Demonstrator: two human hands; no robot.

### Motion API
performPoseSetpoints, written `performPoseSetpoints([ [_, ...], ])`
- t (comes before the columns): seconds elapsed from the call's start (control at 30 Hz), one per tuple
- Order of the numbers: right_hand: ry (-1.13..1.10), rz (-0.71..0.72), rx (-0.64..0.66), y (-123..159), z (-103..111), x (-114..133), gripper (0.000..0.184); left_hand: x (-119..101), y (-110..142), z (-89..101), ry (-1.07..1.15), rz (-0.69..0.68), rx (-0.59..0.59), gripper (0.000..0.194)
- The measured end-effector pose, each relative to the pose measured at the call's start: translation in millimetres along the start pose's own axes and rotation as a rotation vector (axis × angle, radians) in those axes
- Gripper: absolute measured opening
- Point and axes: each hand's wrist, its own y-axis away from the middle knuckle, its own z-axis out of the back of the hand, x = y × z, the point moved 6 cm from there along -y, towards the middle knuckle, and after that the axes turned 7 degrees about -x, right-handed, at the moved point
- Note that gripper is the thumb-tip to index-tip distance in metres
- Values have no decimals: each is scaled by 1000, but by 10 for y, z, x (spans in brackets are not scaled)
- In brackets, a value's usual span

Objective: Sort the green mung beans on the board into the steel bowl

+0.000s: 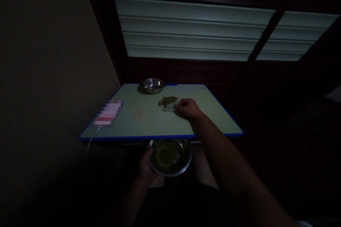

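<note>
- Nearest the lens: right forearm, bare, running in from the lower right; dark clothing over the lap, bare legs showing just past it.
- Left hand: closed on the left side of a steel bowl, thumb at the rim. Bowl is below the near edge of the table, over the lap, its far rim partly hidden.
- Contents of that bowl: many small green grains; pale glints on them, source unclear.
- Right hand: fingers closed, pinching a clear, thin piece low over the tabletop. Exact shape lost in dim light.
- Loose grain pile: on the pale green tabletop, left of the right hand; clear piece at its near side, a few grains scattered around.
- Second steel bowl: upright near the far edge, beyond and left of the pile; interior shiny.
- Pixelated pink object at the table's left side, white cable hanging over the near edge.
- Background: pale slatted panels in dark framing; plain wall at left.
</note>
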Motion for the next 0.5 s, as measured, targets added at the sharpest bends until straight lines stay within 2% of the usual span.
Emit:
performPoseSetpoints([
  [0.33,-6,-12,43,11,-28,-2,12,14,-14,16,16,17,-15,22],
  [0.5,-10,-1,21,24,-8,43,12,0,-9,4,3,-2,2,21],
])
